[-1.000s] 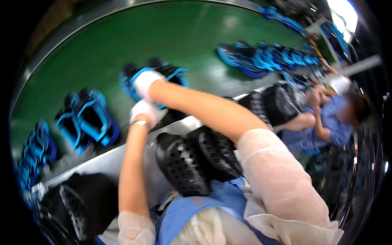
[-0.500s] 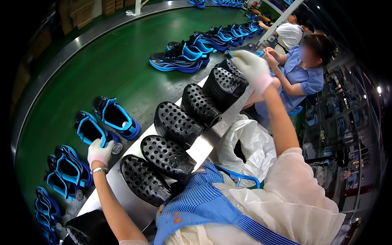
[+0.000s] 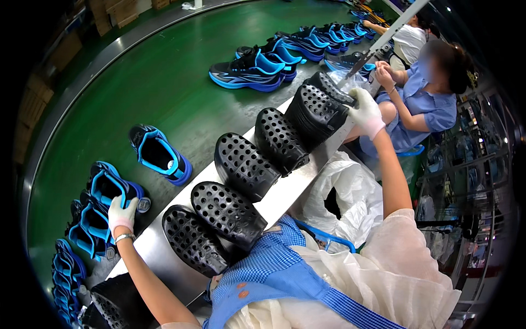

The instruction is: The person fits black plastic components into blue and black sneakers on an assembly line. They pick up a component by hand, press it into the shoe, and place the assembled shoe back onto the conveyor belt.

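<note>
My left hand (image 3: 121,215), in a white glove, grips the rim of a black and blue sneaker (image 3: 112,183) at the left. Its fingertips are partly hidden by the shoe's collar. At the far end of the metal ledge, my gloved right hand (image 3: 366,111) has its fingers closed on the edge of a black perforated shoe form (image 3: 330,88). That form leans against another one (image 3: 315,112). More perforated forms stand along the ledge towards me, among them one (image 3: 246,164) in the middle and one (image 3: 195,240) at the near end.
A single sneaker (image 3: 159,154) lies on the green belt (image 3: 181,71). Sneakers in rows stand at the far side (image 3: 249,71) and near left (image 3: 68,279). A white plastic bag (image 3: 350,192) hangs open beside my lap. A co-worker in blue (image 3: 413,104) sits right, by a metal post (image 3: 383,46).
My left hand has shifted the sneaker left and towards me, away from its neighbour. My right hand, blurred above the far forms before, has come down and right onto the end form, which now tilts.
</note>
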The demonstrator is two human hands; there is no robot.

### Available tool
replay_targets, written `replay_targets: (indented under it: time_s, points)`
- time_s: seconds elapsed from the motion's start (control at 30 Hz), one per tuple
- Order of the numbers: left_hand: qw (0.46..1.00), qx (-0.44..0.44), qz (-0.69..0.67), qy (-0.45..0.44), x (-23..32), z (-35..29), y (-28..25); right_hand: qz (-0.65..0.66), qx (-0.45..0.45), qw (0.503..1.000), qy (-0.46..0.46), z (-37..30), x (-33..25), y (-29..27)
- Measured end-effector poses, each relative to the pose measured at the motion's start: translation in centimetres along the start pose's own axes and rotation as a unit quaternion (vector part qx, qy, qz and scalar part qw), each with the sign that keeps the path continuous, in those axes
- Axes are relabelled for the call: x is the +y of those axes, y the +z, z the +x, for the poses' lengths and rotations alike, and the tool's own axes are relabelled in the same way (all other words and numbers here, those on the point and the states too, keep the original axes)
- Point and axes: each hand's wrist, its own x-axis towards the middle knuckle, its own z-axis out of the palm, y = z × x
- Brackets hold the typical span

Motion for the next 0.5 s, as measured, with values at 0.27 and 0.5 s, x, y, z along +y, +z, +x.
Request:
replay_targets:
  time_s: [0.27,0.5]
  points:
    - [1.0,0.014,0.01,-0.007,0.1,0.7,0.9,0.004,-0.012,1.0,-0.02,0.7,0.2,-0.2]
    - [0.999,0.039,-0.006,0.0,0.1,0.3,0.9,0.026,-0.019,0.999,0.026,0.9,0.9,-2.4]
